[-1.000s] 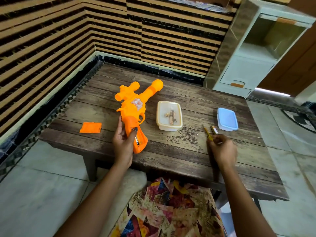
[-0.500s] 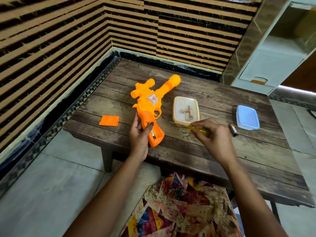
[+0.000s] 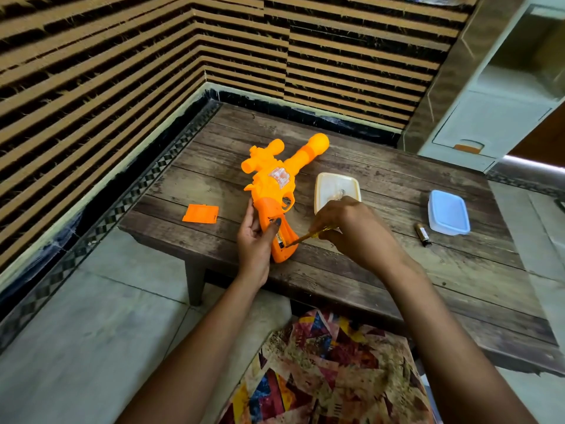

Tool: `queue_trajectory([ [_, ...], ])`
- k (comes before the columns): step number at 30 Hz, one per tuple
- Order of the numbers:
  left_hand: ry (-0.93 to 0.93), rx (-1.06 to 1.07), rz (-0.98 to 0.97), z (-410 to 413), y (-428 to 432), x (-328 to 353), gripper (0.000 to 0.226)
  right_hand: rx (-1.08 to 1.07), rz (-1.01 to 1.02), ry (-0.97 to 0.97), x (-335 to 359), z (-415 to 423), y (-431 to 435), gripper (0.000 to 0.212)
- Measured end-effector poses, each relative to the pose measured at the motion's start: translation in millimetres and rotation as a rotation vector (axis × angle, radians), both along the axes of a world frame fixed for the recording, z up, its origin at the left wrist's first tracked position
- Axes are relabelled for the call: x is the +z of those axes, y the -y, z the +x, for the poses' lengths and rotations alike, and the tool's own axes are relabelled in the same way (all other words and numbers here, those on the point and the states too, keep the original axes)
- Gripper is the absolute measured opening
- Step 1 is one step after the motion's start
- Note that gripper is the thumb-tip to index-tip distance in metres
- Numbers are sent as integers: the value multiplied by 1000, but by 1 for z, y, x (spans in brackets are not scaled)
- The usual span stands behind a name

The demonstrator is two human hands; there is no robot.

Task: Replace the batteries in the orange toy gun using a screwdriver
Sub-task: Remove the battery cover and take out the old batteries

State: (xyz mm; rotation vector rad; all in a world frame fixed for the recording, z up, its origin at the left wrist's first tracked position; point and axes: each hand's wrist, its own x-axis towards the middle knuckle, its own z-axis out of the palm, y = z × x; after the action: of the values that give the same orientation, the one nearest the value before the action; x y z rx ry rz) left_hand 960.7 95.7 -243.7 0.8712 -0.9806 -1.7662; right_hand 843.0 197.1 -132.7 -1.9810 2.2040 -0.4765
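The orange toy gun (image 3: 276,191) lies flat on the wooden surface (image 3: 382,270) near the middle of the frame. Its long axis runs diagonally: the rounded muzzle points toward the upper right of the frame, the handle toward the lower centre, and the scope sits on its upper-left side. The battery bay in the handle is open, with a battery visible inside.

The left hand (image 3: 255,240) wraps the handle from the left, its grip closed around it, thumb laid across the open bay. The right hand (image 3: 351,228) comes in from the right with its grip pinched on a yellow-handled screwdriver (image 3: 305,237). The shaft slants down and to the left, and its tip meets the lower edge of the battery bay.

The orange battery cover (image 3: 200,213) lies flat on the surface to the left of the gun, well apart from it. Just right of the gun, a cream container (image 3: 336,186) sits open, partly hidden behind the right hand; its contents are too unclear to name. Farther right a loose battery (image 3: 422,234) lies on the surface just beside a blue-lidded box (image 3: 448,212). A patterned cloth (image 3: 330,371) fills the lower centre of the frame.
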Motion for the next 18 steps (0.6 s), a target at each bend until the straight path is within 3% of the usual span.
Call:
queue_trajectory([
  [18,6,2,3,1,-1,4,71,58,39,-58,3,4,15,35],
])
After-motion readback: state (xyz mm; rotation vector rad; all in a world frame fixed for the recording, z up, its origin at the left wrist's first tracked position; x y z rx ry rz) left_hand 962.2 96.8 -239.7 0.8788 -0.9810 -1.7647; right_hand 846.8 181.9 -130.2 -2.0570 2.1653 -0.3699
